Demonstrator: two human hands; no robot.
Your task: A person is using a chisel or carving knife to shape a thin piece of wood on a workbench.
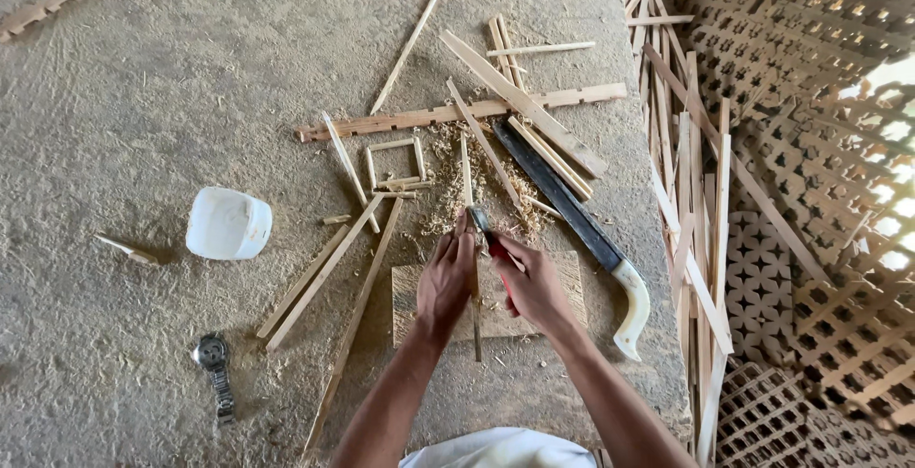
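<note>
- Left hand (446,277): fingers together and extended, pressed along a thin wooden strip (471,239), holding it down against the wooden block (562,282) beneath.
- Right hand (536,287): fingers clamped around a small red-handled knife (486,230); the grey blade tip protrudes above the fist and meets the strip just beside the left fingertips.
- Thin wooden strip: runs roughly vertically in view, from the shavings above the hands, between both hands, and past the lower edge of the block.
- Wooden block: flat, rectangular, lying on the sandy ground directly under both hands; largely covered by them.
- Pile of wood shavings (443,177): spread on the ground just above the hands.
- Large machete (562,196): dark blade, white curved handle; lies diagonally just right of the right hand, not touched.
- Long notched batten (400,121): lies across the ground beyond the shavings, with further loose strips crossing over and around it.
- Loose sticks (324,273): several lie slanted to the left of the block, apart from the left hand.
- White plastic container (228,224): on the ground well to the left.
- Wristwatch (213,358): metal band, lying on the ground at lower left.
- Lattice panels (810,144): woven wood, stacked at the right edge, with a bundle of slats (701,239) leaning beside them.
</note>
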